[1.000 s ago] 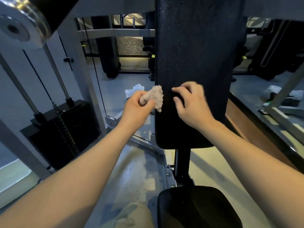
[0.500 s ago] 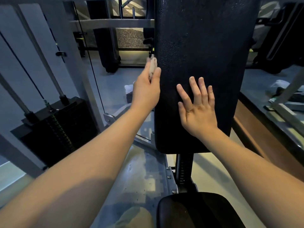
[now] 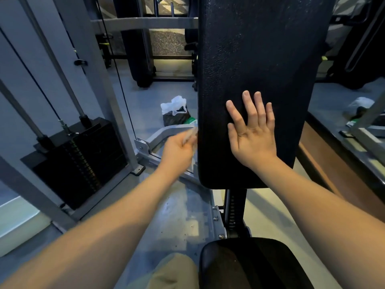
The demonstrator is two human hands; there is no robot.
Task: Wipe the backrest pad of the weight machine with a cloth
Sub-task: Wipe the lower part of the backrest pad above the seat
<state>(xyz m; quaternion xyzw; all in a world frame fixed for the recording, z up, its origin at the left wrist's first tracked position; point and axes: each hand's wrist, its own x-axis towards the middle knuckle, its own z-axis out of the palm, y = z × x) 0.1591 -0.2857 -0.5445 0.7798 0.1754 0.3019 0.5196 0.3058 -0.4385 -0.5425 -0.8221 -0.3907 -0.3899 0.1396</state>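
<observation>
While the left hand [image 3: 177, 152] is smeared by blur, its fingers read as curled round a pale cloth [image 3: 191, 134], which shows only as a light streak above the knuckles, at the centre of the frame. Whether the cloth touches the left edge of the backrest pad [image 3: 260, 59] or sits just beside it cannot be told. The pad is black, textured and upright, its long axis running from top to bottom of the frame, and it fills the centre and upper right. Its rounded lower end stands above the seat [image 3: 256, 265] at the bottom. The right hand [image 3: 253, 134] lies flat on the lower half of the pad's face, fingers straight and slightly spread, grasping nothing. Finding: the pad's broad face lies to the right of the cloth and extends mostly above it. Of the 2 hands, the left alone carries the cloth and is nearer the left edge. Judgement: any coming stroke would run along the vertical axis or turn rightward onto the face. The right hand covers 1 patch that cannot be wiped until it lifts. How much of the pad is already wiped cannot be determined. Also noted: a weight stack [image 3: 77, 161] at lower left and a plastic bag [image 3: 175, 109] on the floor beyond the left hand.
</observation>
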